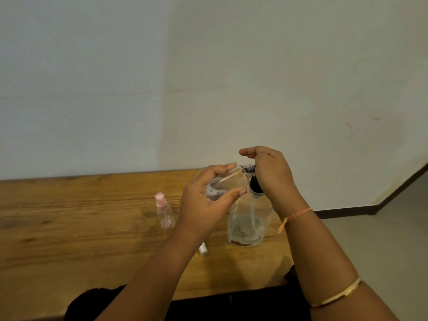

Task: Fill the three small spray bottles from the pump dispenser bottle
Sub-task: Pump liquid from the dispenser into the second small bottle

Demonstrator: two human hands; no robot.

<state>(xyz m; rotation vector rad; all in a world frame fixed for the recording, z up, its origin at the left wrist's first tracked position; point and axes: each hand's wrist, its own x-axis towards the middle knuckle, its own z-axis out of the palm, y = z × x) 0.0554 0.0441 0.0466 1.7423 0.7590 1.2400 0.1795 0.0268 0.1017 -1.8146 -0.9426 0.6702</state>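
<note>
While our left hand (206,209) grips an uncapped small spray bottle (228,181) just right of frame centre, thumb below and fingers (218,169) wrapped over its body, the bottle lies tilted, mouth toward the right. Our right hand (271,174) sits on top of the pump dispenser bottle (249,218), its fingers curled down round the pump head. A dark nozzle (250,169) pokes out from under that hand, right at the small bottle's mouth. The dispenser stands on the bench (69,216), lower centre-right of the frame, and its liquid looks low, near the base.

Step in hand, as we read it: pumping liquid into the held bottle.

To do it well:
- Seat the nozzle tip inside the neck before each stroke.
- Use short, slow strokes; a narrow neck will likely spit back under a fast jet.
- Raise the small bottle's mouth as it fills, or it may run out.
- Press straight down. The dispenser seems light, and a slanted push could tip it.

A second spray bottle (165,212), pink cap on, stands left of the hands, apart from them. There is a white piece (203,249) on the bench beside our left forearm, perhaps the removed sprayer; too small to tell. The third bottle is not in view.
</note>
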